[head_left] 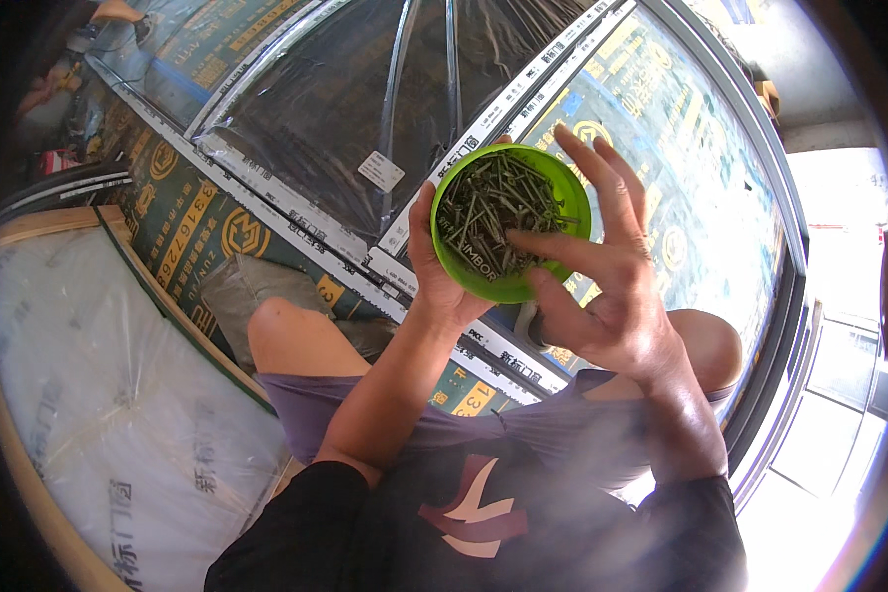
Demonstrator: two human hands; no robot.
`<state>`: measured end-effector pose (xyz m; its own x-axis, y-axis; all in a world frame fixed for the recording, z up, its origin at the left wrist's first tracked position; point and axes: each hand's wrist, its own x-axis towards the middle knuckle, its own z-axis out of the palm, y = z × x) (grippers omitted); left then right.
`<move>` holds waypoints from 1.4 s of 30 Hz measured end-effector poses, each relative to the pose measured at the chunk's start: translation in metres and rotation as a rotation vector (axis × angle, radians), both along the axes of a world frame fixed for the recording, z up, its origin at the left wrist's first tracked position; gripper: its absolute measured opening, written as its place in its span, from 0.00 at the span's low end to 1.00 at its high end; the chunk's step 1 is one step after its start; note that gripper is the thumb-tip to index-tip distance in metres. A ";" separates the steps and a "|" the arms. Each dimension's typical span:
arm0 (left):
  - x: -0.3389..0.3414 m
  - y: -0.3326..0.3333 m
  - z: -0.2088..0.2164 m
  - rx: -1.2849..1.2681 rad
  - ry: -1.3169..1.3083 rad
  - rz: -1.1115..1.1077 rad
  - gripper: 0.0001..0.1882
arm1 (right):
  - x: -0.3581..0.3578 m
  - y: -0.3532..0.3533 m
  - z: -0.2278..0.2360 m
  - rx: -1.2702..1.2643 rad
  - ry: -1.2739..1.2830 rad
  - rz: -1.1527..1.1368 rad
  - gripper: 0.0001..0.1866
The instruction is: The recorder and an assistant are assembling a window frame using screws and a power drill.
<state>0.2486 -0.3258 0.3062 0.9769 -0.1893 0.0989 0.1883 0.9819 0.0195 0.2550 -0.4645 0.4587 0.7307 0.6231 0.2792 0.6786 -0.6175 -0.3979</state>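
From the head camera, looking down over the person's own lap, a small round green bowl (pixel 511 222) is held up in front of the chest, above the bare knees. It is a bright lime plastic, shallow, with a smooth thick rim and a band of pale lettering low on its outer wall. Inside lies a loose heap of dark, thin screws (pixel 493 209), crossed over one another at all angles and filling most of the bowl; single pieces are too small to tell apart clearly.

The left hand (pixel 434 276) cups the bowl from below and from its left side, the thumb running up along the rim and the palm pressed under the base, so this hand is grasping the bowl. The right hand (pixel 602 286) is at the bowl's right edge with fingers spread and loose; its index finger reaches across over the screws, the other fingers fan upward past the rim. It is not clenched, and whether a fingertip pinches a screw cannot be told.

Behind the bowl lies a large wrapped door panel (pixel 365 99) in dark film with white edge strips (pixel 296 202). At the left is a wooden frame (pixel 30 464) around a white-wrapped panel. The person wears purple shorts (pixel 523 424) and a black shirt (pixel 444 533).
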 end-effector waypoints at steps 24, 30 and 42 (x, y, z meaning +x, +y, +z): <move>0.005 0.001 0.009 -0.082 -0.205 0.056 0.41 | 0.005 0.003 -0.015 0.051 0.059 -0.145 0.13; 0.000 -0.001 0.007 -0.101 -0.056 0.000 0.41 | 0.003 0.001 -0.006 -0.022 -0.031 -0.077 0.11; -0.002 -0.004 0.017 0.109 0.008 -0.041 0.40 | 0.007 0.003 -0.011 0.080 0.133 -0.096 0.15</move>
